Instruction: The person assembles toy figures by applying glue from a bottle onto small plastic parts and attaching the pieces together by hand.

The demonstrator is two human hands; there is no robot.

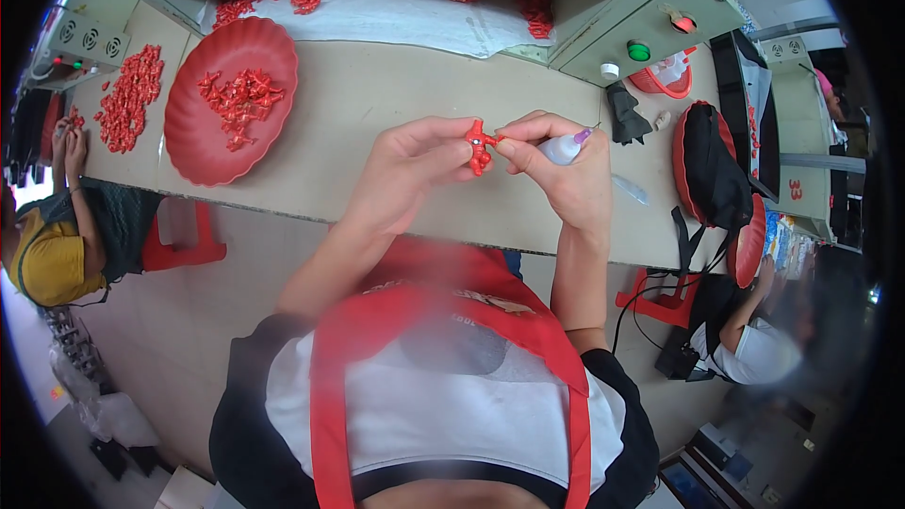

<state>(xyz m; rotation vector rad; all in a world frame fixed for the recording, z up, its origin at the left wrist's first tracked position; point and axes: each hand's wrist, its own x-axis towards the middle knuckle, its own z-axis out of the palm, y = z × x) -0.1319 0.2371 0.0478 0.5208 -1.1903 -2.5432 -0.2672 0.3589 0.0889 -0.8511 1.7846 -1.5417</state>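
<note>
Seen from above, at the far left a seated co-worker in a yellow top (47, 259) leans at the end of a long beige worktable (377, 104). On the table near that person lies a loose heap of small red plastic pieces (127, 99). Next to it sits a round red scalloped plastic dish (189, 137) holding a smaller pile of the same red pieces (240, 104).

At the centre, above the table's near edge, the person's left hand (410, 174) pinches a small red moulded plastic part (479, 147) between thumb and fingertips. The part looks light, rigid and knobbly, probably easy to hold by its narrow middle, though small enough to slip from a loose pinch.

Just right of it, the right hand (556, 170) is closed around a small white squeeze bottle with a purple nozzle (568, 146), while its fingertips also touch the red part.

Further right on the table lie a black glove-like cloth (624, 113) and a black bag (712, 170) resting on another red dish. Beyond the table stands a grey machine housing with a green button (639, 51) and a red one. At lower right a second co-worker in white (754, 349) sits low. The floor is pale and smooth.
</note>
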